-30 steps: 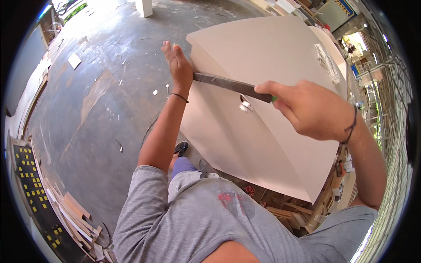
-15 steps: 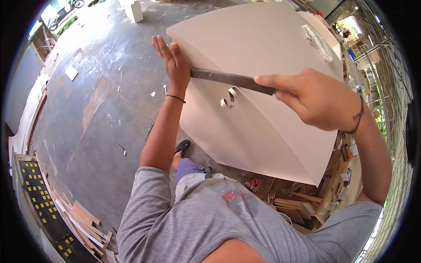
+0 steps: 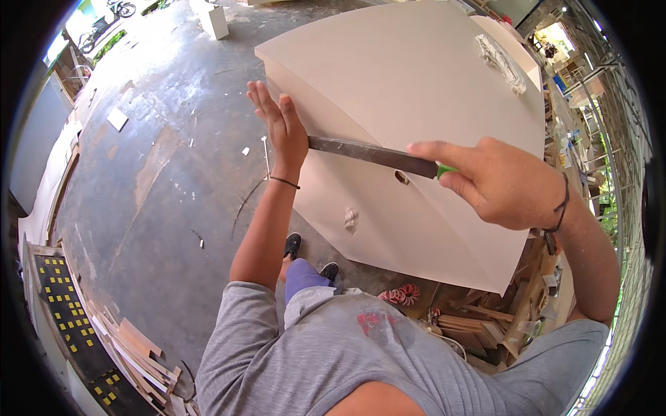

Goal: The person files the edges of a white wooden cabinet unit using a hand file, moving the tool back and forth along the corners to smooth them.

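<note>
Noting positions clockwise, noon at top of the scene. Eight o'clock, far left: black board with yellow squares; loose wood strips just beside it. Ten o'clock: white square flat on the grey floor. Left hand at eleven, palm open, fingers stretched up and out, wrist side toward six; heel of the thumb against the far end of the file. Whether any finger curls under that end, cannot tell. File slants across toward three, over the edge of a large pale box, which spreads from eleven round to four. Blurred pale scrap near centre, in front of the box's side. Small dark hole at two, just below the file. Right hand at three: closed round the green handle, forefinger laid along the metal.
</note>
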`<state>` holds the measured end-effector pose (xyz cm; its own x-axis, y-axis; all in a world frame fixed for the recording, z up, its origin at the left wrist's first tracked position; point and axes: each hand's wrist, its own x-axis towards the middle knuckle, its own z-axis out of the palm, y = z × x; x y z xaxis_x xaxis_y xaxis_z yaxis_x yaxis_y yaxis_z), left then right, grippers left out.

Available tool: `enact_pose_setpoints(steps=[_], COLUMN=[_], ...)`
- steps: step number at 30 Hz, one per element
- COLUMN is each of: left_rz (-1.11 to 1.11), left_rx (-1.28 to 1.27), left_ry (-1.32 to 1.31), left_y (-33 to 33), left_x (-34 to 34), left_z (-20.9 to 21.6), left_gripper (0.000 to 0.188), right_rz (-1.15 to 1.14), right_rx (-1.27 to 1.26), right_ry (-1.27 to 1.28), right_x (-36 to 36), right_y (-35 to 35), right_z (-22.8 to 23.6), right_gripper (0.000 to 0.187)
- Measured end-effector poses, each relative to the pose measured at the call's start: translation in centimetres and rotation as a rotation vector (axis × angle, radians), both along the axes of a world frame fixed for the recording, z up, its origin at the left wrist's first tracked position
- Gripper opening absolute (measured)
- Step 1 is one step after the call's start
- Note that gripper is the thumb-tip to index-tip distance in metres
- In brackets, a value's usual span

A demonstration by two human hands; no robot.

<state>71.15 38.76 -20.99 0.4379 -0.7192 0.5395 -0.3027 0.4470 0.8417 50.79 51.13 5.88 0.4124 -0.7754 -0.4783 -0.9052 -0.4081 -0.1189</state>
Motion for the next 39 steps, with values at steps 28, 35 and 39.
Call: enact_pose_setpoints(steps=[28,35,39], left_rz=[-0.064,-0.135,-0.132], left_rx=[-0.217,-0.286,-0.191], left_ry=[-0.183,-0.196,-0.340], left_y=[5.9,6.9,8.2], left_x=[-6.2,-8.2,-8.4], left_z=[4.2,9.9,6.2], left_gripper=[0.066,0.070,0.075], right_rz=[-0.054,-0.116,-0.033], right_rx=[-0.067,-0.134,-0.125], right_ry=[-0.138,-0.157,-0.148], right_x=[-8.3,-10.1,-11.1], right_y=[6.4,9.1,9.3], right_z=[0.6,4.2,2.2], right_gripper=[0.035,0.037,0.044])
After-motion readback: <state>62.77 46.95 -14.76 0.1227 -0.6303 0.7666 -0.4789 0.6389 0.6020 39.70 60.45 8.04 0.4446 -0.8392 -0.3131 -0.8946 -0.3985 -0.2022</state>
